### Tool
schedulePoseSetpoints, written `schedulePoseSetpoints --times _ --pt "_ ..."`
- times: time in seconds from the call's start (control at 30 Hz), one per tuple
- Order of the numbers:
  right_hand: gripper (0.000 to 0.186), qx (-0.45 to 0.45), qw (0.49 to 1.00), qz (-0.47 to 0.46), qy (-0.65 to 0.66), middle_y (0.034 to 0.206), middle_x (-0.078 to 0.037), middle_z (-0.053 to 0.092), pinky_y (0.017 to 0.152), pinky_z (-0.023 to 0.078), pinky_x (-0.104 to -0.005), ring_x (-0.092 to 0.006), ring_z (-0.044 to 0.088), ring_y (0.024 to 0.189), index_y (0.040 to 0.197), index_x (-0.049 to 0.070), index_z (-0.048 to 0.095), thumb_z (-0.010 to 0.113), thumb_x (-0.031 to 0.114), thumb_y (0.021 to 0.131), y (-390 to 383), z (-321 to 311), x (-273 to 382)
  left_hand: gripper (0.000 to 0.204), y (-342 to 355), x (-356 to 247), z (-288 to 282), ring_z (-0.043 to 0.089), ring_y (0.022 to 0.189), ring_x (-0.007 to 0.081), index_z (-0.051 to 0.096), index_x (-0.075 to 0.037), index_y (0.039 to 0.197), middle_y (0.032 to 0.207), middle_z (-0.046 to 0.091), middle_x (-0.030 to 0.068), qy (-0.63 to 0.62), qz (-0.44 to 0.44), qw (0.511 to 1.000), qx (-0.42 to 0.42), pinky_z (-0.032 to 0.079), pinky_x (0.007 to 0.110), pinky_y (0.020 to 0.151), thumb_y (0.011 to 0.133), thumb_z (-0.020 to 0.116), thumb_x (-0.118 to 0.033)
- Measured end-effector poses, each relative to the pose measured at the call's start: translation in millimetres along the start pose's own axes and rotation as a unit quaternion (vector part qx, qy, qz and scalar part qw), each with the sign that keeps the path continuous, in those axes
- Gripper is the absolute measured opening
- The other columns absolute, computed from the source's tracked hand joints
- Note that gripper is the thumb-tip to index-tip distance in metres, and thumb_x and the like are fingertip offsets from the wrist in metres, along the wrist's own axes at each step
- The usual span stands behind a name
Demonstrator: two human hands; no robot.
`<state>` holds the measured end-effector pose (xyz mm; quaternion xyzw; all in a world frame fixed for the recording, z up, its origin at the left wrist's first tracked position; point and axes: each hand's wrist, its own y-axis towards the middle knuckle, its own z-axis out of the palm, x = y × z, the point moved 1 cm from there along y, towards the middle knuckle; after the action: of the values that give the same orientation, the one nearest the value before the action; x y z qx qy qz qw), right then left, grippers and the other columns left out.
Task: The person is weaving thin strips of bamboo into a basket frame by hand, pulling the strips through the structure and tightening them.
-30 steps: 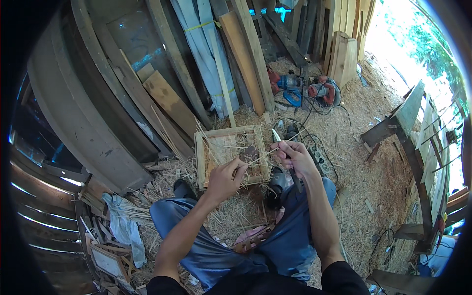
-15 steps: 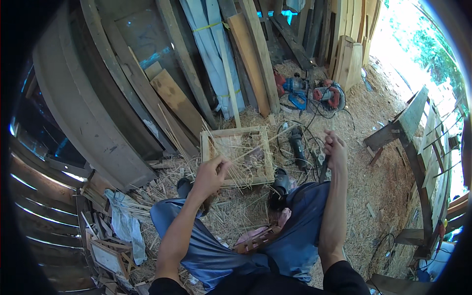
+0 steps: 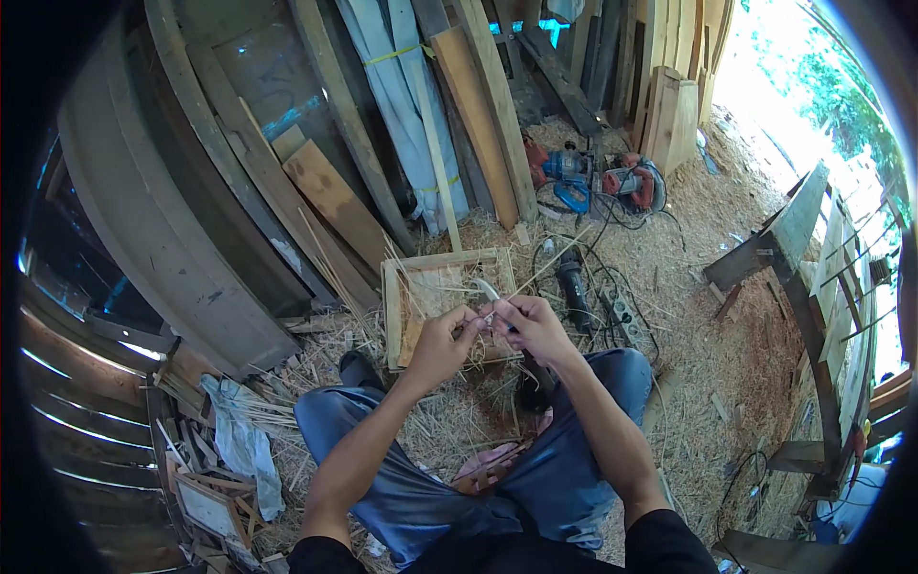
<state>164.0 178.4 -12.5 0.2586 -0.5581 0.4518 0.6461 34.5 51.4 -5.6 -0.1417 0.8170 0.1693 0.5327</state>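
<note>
Both hands meet above a square wooden frame (image 3: pixel 391 316) that lies on the shavings before my knees. Between thumb and fingers, my left hand (image 3: pixel 446 346) pinches a thin pale wooden strip (image 3: pixel 555 261), which slants up and away to the right. My right hand (image 3: pixel 532 330) is closed round a knife; its pale curved blade (image 3: pixel 487 288) points up over the frame, and its dark handle is mostly covered by the fingers. The fingertips of both hands are close together at the strip. Where the blade touches the strip is too small to tell. Loose thin strips lie across the frame.
A dark cylindrical power tool (image 3: pixel 574 289) and a power strip (image 3: pixel 623 319) with cables lie right of the frame. Farther off sit a red circular saw (image 3: pixel 639 182) and a blue-and-red power tool (image 3: pixel 566 170). Boards (image 3: pixel 330 196) lean at the back left. Shavings cover the ground.
My right hand has swung in from the far right with the knife and now meets my left hand. The left hand has shifted slightly right, and fewer strips show over the frame.
</note>
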Motion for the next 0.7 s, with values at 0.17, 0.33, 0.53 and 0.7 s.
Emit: schedulePoseSetpoints --times 0.17,0.33,0.53,0.7 --pt "0.029 -0.035 0.999 0.017 0.004 0.067 0.005 0.048 0.044 0.030 -0.0172 -0.0015 0.037 0.049 0.101 -0.002 0.062 0.050 0.024 0.099 -2 -11 15 0.017 -5 4 -1 0.060 0.069 0.0148 0.060 0.003 0.091 0.075 0.065 0.0125 0.000 -0.001 1.000 0.007 0.046 0.031 0.067 0.091 0.060 -0.014" --pt "0.028 -0.042 0.997 0.033 0.049 0.067 0.005 0.048 0.043 0.028 -0.0169 -0.0011 0.035 0.050 0.102 -0.002 0.061 0.050 0.023 0.099 -5 -39 16 0.019 -9 8 -1 0.060 0.069 0.0142 0.061 0.003 0.090 0.074 0.065 0.0105 0.019 -0.001 1.000 0.020 0.047 0.031 0.068 0.092 0.060 -0.016" --pt "0.026 -0.175 0.983 -0.018 0.057 0.068 0.005 0.046 0.043 0.026 -0.0170 -0.0018 0.034 0.049 0.101 -0.002 0.060 0.049 0.021 0.100 -13 -91 35 0.017 -23 18 -18 0.054 0.071 0.0077 0.063 0.001 0.091 0.080 0.062 0.0022 0.027 -0.055 0.995 0.077 0.044 0.025 0.067 0.093 0.059 -0.016" --pt "0.027 -0.088 0.992 -0.007 0.093 0.069 0.003 0.051 0.043 0.028 -0.0177 -0.0026 0.036 0.049 0.108 -0.003 0.059 0.049 0.021 0.099 -14 -48 25 0.020 -18 15 -7 0.062 0.074 0.0143 0.064 0.000 0.094 0.081 0.068 0.0098 0.001 -0.052 0.997 0.056 0.047 0.029 0.071 0.092 0.060 -0.019"
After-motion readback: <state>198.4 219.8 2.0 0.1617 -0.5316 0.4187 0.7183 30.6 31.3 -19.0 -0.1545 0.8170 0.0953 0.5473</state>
